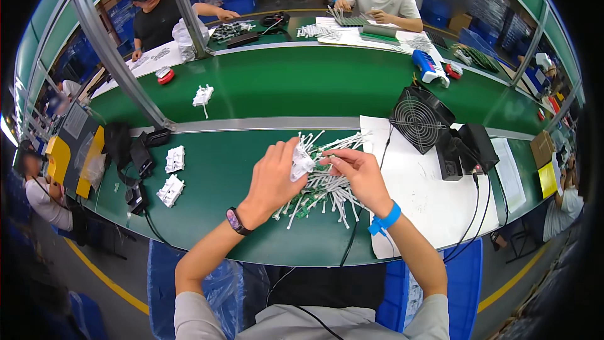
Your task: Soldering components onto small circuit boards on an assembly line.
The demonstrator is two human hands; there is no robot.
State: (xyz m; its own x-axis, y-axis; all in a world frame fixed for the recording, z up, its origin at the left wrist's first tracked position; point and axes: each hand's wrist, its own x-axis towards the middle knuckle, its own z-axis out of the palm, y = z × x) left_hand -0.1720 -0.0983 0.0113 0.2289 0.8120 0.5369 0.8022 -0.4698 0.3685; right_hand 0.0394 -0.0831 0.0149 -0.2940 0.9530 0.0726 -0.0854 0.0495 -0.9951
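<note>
My left hand (274, 179) is closed around a small white plastic part (302, 165), holding it just above a pile of thin white stick-shaped pieces (327, 182) on the green workbench (220, 214). My right hand (358, 173) pinches the same white part from the right with thumb and forefinger. A dark band sits on my left wrist and a blue strap with a cord on my right wrist.
Two stacks of white plastic parts (171, 176) lie at the left, near black cables. A black fan (420, 118) and a black box (465, 150) stand on white paper at the right. A green conveyor (302, 82) runs behind; other people work at the far side.
</note>
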